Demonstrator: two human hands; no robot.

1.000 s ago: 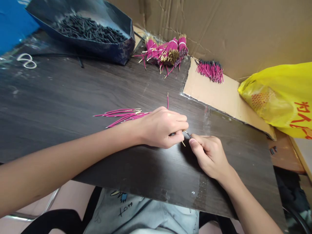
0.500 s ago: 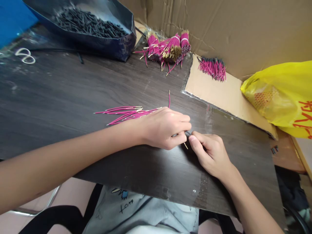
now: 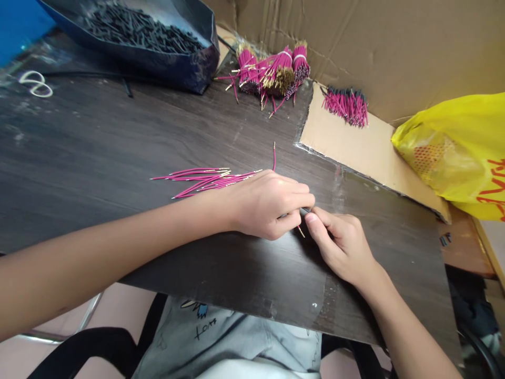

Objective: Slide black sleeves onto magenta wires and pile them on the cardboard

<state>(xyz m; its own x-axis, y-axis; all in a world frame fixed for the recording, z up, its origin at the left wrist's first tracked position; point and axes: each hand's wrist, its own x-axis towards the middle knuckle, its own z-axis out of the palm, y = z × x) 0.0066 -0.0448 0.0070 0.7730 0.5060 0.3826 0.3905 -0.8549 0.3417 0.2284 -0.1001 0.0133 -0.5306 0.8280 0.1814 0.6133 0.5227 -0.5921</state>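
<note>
Gold-tipped wire (image 3: 301,230) pinched in left hand (image 3: 268,205) grip, right hand (image 3: 341,245) grip closed on black sleeve (image 3: 305,211), touching

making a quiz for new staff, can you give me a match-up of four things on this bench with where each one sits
Things:
1. loose pink wires
2. black tubes
3. yellow bag
4. rubber bands

Places:
A. far left of the dark table
B. right edge, by the cardboard wall
C. flat on the table just behind the left hand
D. heaped in the dark blue tray at the back

Pairs: 1-C, 2-D, 3-B, 4-A
</note>
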